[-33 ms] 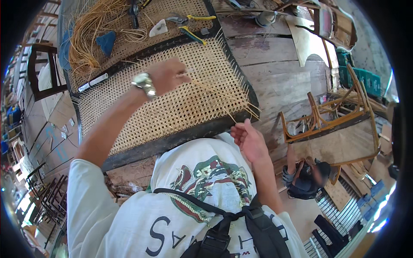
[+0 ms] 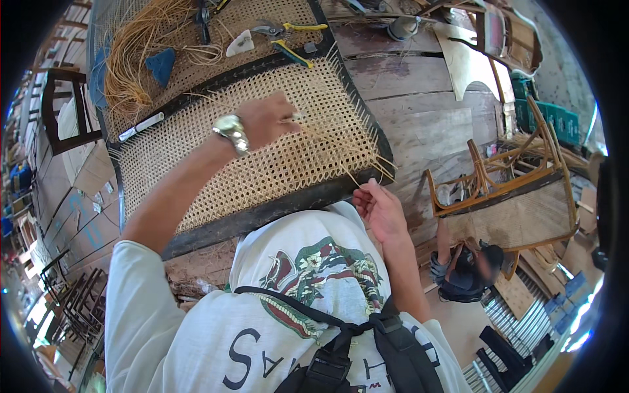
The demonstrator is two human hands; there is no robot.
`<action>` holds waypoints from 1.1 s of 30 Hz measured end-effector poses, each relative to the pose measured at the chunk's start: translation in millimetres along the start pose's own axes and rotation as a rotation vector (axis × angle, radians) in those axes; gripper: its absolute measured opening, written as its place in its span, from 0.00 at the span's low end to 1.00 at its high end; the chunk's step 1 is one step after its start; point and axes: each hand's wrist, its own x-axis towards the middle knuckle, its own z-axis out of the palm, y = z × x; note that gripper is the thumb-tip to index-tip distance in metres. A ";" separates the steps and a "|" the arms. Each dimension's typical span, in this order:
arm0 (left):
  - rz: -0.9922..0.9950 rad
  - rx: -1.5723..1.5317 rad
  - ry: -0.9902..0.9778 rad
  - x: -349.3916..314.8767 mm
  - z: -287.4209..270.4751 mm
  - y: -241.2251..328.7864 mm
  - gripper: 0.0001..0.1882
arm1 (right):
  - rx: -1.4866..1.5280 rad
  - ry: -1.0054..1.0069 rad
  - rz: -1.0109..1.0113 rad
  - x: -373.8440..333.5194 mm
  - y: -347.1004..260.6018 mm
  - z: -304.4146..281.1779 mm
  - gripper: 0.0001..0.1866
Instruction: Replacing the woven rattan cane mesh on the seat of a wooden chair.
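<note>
A woven cane panel (image 2: 223, 177) in a dark frame (image 2: 216, 237) lies in front of me, its near edge against my body. Above the middle of the weave is my left hand (image 2: 267, 123), closed on cane strands (image 2: 327, 139) that stretch toward the panel's near right corner. My right hand (image 2: 381, 208) is just outside that corner, thumb and fingers pinching the end of a thin cane strand. Short strand ends stick out along the right edge of the weave.
Beyond the weave lie a bundle of loose cane (image 2: 124, 72), a blue scrap (image 2: 160, 67), yellow-handled pruning shears (image 2: 288, 38) and a white tube (image 2: 141, 126). At right, another person (image 2: 466, 272) sits beside a wooden chair frame (image 2: 517, 190). A dark chair (image 2: 56, 108) stands left.
My left hand has moved a little to the right and nearer to me, still gripping strands. My right hand has hardly shifted, staying at the corner.
</note>
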 end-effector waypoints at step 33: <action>-0.440 0.206 0.116 -28.0 -58.3 -73.1 0.19 | -1.377 -0.067 -0.945 45.4 -69.0 50.8 0.05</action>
